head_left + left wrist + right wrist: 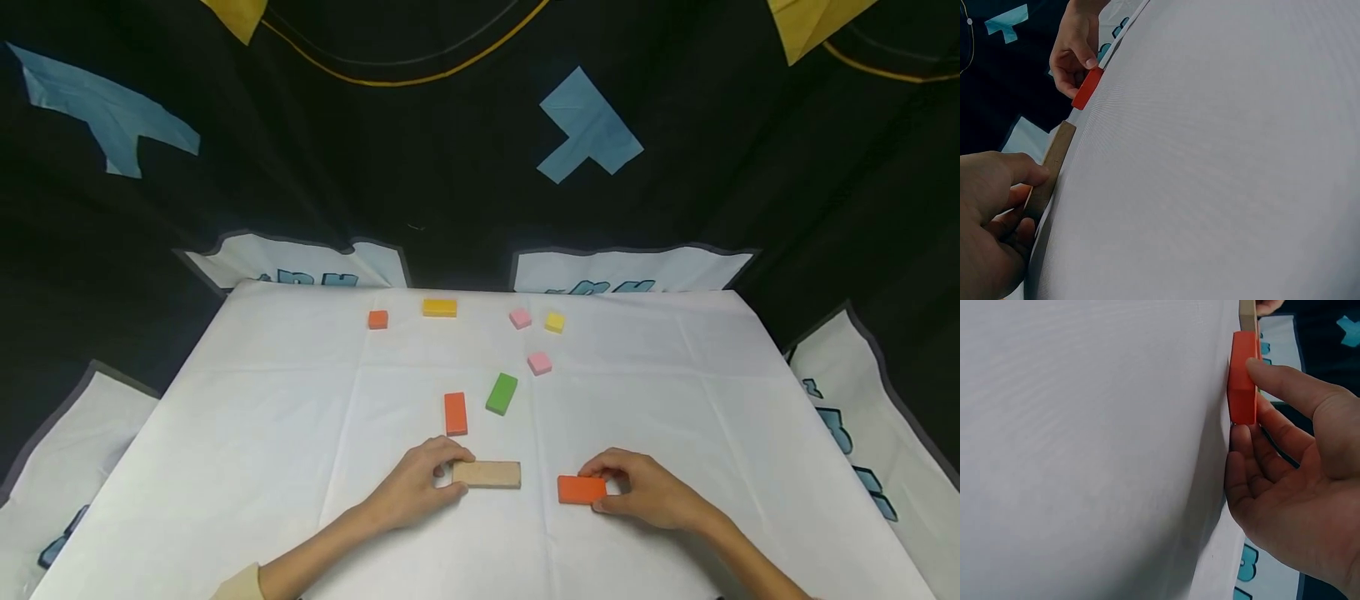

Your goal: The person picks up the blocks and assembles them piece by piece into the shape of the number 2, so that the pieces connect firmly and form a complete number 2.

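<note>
In the head view my left hand (pixel 422 486) pinches the left end of a plain wooden block (pixel 491 475), thumb on the near side and fingers on the far side. To its right, my right hand (pixel 645 490) grips the right end of an orange-red block (pixel 580 490) between thumb and fingers. A gap of white cloth separates the two blocks, which lie roughly in line. The left wrist view shows the wooden block (pixel 1052 169) pointing toward the orange-red one. Seen from the right wrist, the thumb presses the side of the orange-red block (pixel 1244 378).
Beyond the hands lie another orange-red block (pixel 455 414), a green block (pixel 502 394) and a pink block (pixel 539 363). Farther back are a small orange block (pixel 378 320), a long yellow block (pixel 439 308), a second pink block (pixel 520 318) and a small yellow block (pixel 554 322). White cloth (pixel 247 467) covers the table.
</note>
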A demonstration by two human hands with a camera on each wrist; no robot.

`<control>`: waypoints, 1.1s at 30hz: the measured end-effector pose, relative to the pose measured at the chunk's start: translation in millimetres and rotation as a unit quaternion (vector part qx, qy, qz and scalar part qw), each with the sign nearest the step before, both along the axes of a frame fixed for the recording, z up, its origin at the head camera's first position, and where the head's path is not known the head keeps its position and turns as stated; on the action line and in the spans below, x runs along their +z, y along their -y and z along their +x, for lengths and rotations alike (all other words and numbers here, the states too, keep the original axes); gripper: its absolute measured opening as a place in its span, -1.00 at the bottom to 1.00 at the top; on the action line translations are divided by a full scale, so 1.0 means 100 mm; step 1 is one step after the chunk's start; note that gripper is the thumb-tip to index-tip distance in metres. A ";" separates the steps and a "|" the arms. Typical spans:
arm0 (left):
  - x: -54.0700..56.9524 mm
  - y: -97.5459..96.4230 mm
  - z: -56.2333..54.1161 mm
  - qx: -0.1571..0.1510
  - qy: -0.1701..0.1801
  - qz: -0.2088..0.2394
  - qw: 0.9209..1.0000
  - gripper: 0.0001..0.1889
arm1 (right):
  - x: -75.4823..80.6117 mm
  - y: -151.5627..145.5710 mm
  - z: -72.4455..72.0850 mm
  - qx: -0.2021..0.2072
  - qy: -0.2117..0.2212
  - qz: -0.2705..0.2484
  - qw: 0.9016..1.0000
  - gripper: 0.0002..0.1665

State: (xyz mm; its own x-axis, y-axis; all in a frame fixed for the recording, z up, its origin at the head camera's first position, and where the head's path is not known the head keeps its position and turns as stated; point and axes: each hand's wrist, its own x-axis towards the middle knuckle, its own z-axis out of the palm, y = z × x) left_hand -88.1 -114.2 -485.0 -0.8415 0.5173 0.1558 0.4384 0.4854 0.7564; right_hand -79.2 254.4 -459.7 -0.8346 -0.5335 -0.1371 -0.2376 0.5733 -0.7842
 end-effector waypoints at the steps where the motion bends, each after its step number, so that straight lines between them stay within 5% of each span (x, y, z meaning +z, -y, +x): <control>1: 0.00 0.00 0.00 0.000 0.000 0.000 1.000 -0.67 | 0.00 0.02 0.00 0.001 -0.002 0.000 1.000 -0.67; 33: -0.01 0.00 0.01 -0.003 -0.007 0.013 1.000 -0.67 | 0.00 0.51 -0.18 0.008 -0.041 0.028 0.999 -0.65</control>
State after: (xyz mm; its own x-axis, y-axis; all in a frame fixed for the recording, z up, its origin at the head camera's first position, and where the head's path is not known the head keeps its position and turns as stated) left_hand -87.5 -113.7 -486.0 -0.8358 0.5184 0.1808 0.4524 0.4635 0.7619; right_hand -97.3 203.3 -459.4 -0.8352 -0.5410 -0.0985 -0.3101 0.6113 -0.7281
